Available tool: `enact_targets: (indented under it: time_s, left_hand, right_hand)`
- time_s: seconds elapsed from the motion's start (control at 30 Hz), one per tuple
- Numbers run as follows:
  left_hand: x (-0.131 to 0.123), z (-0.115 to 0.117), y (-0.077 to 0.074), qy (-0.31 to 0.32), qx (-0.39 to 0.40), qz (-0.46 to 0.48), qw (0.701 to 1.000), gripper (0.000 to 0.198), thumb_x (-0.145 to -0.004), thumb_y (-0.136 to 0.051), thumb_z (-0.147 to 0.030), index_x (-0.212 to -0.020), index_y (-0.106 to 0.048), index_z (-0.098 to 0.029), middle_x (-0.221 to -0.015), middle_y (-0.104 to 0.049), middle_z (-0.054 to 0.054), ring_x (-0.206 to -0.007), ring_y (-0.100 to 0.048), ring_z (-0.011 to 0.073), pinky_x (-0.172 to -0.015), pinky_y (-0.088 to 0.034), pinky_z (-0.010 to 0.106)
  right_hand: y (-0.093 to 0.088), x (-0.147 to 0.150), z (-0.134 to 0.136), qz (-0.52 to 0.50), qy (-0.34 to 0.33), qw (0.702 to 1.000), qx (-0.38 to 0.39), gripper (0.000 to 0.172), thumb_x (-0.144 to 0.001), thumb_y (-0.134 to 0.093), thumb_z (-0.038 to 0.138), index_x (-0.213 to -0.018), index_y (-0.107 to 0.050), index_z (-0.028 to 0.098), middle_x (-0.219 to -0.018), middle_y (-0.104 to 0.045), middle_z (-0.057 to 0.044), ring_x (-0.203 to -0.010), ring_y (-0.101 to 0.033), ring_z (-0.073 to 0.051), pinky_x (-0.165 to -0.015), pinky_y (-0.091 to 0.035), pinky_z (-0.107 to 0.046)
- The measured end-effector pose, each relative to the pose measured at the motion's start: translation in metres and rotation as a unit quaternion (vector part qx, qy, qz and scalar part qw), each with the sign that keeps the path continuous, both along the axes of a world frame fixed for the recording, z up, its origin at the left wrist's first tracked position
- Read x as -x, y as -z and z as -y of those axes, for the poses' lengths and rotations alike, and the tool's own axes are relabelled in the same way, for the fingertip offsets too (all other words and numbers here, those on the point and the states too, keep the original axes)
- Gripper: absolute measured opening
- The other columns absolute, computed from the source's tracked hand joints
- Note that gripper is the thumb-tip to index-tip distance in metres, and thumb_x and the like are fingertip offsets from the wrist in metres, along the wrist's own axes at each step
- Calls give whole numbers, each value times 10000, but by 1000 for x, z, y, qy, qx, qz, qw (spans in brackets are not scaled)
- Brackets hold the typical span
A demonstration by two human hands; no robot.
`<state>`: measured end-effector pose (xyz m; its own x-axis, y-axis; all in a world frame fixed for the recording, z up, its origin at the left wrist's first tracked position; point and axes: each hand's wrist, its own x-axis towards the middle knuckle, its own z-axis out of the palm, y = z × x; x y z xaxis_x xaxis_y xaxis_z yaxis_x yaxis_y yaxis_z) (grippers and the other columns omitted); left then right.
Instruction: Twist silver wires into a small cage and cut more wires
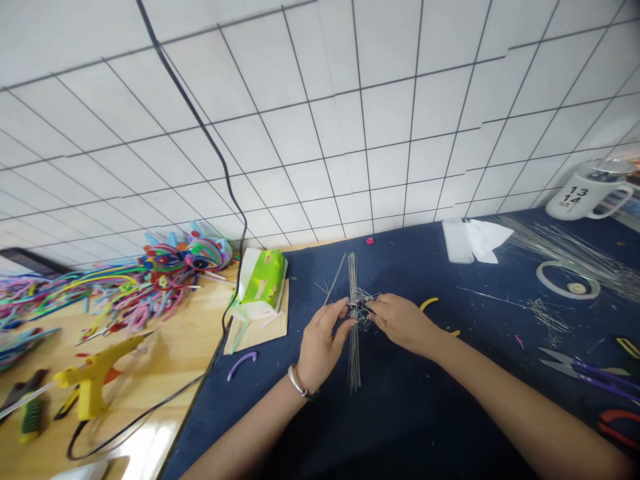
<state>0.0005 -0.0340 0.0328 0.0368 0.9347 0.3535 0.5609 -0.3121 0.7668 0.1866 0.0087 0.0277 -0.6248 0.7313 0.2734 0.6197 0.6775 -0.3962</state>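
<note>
A bundle of thin straight metal wires point(355, 363) lies on the dark blue mat, running away from me. Over its middle is a small tangle of bent wires point(364, 308). My left hand point(320, 340) comes at it from the left, thumb and fingers closed on its edge. From the right, my right hand point(403, 323) pinches the other side of the tangle, its fingertips partly hidden. Which single wires each hand grips is too small to tell. Behind my right hand show the yellow handles point(429, 303) of a tool, mostly covered by the wrist.
On the left wooden surface lie a yellow glue gun point(93, 377) and colourful pipe cleaners point(125, 287). A green tissue pack point(265, 277) stands beside them. At right are purple-handled scissors point(585, 373), a tape ring point(545, 283), loose wires point(575, 250) and a white mug point(575, 193).
</note>
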Motion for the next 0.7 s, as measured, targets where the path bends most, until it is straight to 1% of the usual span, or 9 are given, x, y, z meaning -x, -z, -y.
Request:
enact_targets:
  time_s: [0.1,0.13,0.2,0.3,0.43,0.63,0.7]
  left_hand:
    - [3,-2,2,-9,-52,-69,996,314,-766,-559,-239,-1080,-581,-237,-1008,-552,82,-942,-514,209,-861,-404,357]
    - [4,-2,2,-14,-69,-79,994,300,-766,-560,-231,-1065,-586,-234,-1036,-541,85,-974,-501,214,-878,-396,368]
    - [4,-3,2,-5,-86,-86,993,283,-769,-556,-208,-1049,-582,-232,-1068,-543,83,-1019,-484,217,-910,-378,383]
    - [4,-3,0,29,-82,-83,993,278,-788,-524,-178,-1058,-558,-233,-1053,-569,73,-1021,-493,207,-921,-377,387]
    - [4,-3,-2,47,-77,-84,992,294,-795,-510,-168,-1082,-539,-226,-1064,-561,80,-1009,-501,202,-893,-404,373]
    - [6,-5,-2,74,-101,-113,986,314,-774,-537,-155,-1080,-535,-219,-1052,-560,75,-992,-499,195,-893,-404,380]
    - [7,-5,-2,76,-101,-119,985,311,-766,-544,-147,-1070,-537,-210,-1045,-558,76,-984,-499,191,-887,-409,373]
  right_hand:
    - [1,0,-1,-6,-2,1000,9,219,-870,-401,225,-972,-581,153,-839,-588,-81,-844,-525,-182,-759,-421,-317]
    - [2,-1,-1,-10,0,1000,13,211,-867,-412,232,-957,-586,154,-837,-593,-79,-843,-529,-180,-758,-423,-313]
    - [2,-1,-2,-20,5,1000,19,198,-861,-430,240,-939,-591,155,-842,-603,-76,-849,-537,-176,-762,-423,-303]
    - [3,-1,-2,-38,14,999,20,191,-851,-454,249,-946,-592,158,-860,-617,-70,-858,-547,-173,-774,-420,-294]
    - [4,-1,-2,-51,14,999,9,193,-843,-472,263,-954,-598,165,-847,-626,-61,-835,-553,-170,-763,-423,-291]
    - [6,-2,-3,-54,-8,997,-57,191,-859,-446,238,-915,-617,173,-786,-608,-60,-816,-539,-159,-749,-419,-287]
    - [6,-2,-3,-54,-7,996,-67,188,-860,-446,245,-879,-621,178,-767,-597,-55,-792,-533,-155,-734,-418,-285]
